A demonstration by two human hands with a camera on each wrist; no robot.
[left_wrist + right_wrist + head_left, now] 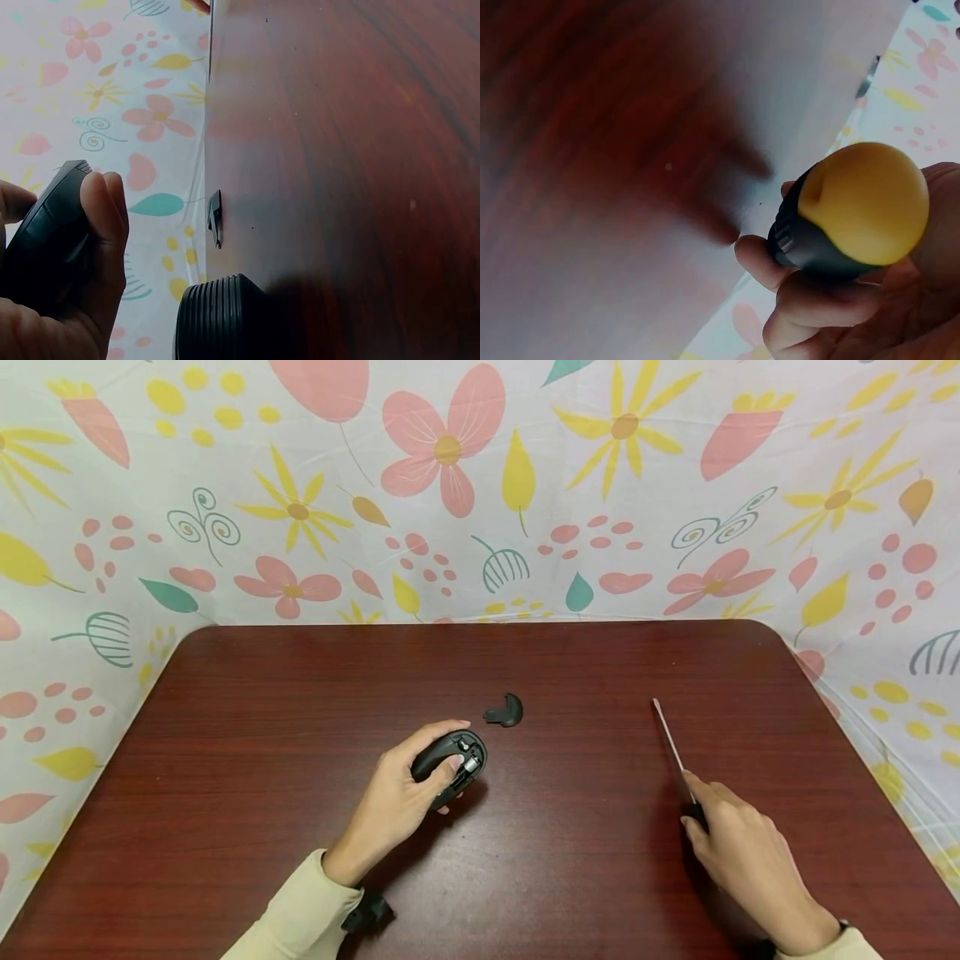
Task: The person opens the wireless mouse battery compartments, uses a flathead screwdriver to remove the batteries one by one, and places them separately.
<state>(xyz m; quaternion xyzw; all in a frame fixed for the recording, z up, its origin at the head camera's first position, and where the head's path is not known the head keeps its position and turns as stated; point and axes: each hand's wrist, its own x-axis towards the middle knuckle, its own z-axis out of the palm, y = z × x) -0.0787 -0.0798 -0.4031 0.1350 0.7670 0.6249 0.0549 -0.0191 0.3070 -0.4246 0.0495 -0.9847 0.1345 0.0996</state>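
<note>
My left hand [390,802] grips a black computer mouse [433,758], tilted and held above the table. Its underside faces up, with an uncovered compartment and a silvery battery [471,764] in it; the thumb lies at the compartment. Just beyond the mouse, a black curved cover with a tab [513,712] lies on the table, apart from the hand. On the right side, my right hand [750,852] holds a screwdriver [670,739] by its handle, the thin metal shaft pointing away. The right wrist view shows the yellow and black handle [870,202] with fingers curled round it.
The dark red-brown wooden table [570,860] has rounded far corners. A white cloth with printed flowers [450,560] hangs behind and beside it. At the left wrist, a black device [367,912] sits by the cream sleeve [300,910].
</note>
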